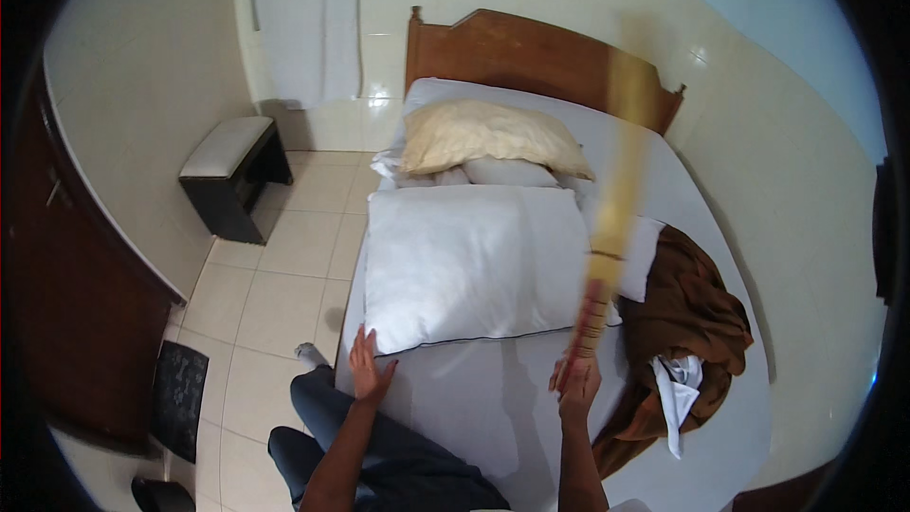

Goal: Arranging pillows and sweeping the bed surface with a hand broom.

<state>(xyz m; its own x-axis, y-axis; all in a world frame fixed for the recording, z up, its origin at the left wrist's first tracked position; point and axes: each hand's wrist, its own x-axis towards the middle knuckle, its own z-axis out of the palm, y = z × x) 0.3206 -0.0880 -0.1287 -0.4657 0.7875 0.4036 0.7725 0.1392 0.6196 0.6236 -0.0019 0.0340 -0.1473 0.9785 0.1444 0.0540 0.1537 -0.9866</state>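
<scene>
My right hand [579,380] grips the red, banded handle of what looks like a long yellow hand broom [617,210]. It is raised nearly upright over the bed, and its far end is blurred by motion. At the near left corner of a large white pillow [473,263] is my left hand [370,368], fingers apart, fingertips touching the corner. Dark piping edges the pillow, which lies flat on the white bed sheet [469,398]. Beyond it a cream pillow [490,131] rests on other white bedding.
A bunched brown blanket [689,291] with a white cloth [679,395] lies on the bed's right side. The wooden headboard [512,50] stands at the far end. To the left are a padded stool [231,149], a dark floor mat [180,398] and a brown door [78,284].
</scene>
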